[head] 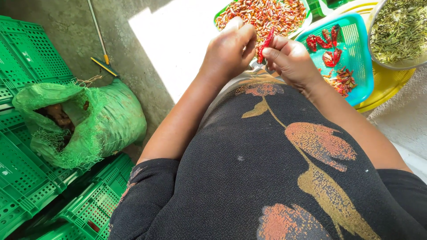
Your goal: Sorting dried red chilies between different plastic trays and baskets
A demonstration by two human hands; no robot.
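Both hands were raised together in front of the person's dark flowered top, sharing one red chili [266,44]. The left hand [229,51] was curled, its fingertips pinching the chili from the left side. The right hand [291,60] gripped it from the right, thumb and forefinger closed on its lower end. The chili stood nearly upright between them, its tip pointing up toward a green tray [218,15] heaped with red and orange chilies [262,15].

Just beside the right hand lay a blue basket [358,58] holding a few red chilies [327,42] and a small pile of scraps [342,82]. It rested on a yellow tray [387,86]. Above that, at the edge, sat a bowl [400,31] full of greenish stems.

Well apart, on the left, a green mesh sack [102,120] slumped open on the concrete floor [151,58] among green crates [31,58]. A thin stick [98,33] lay on the floor nearby.
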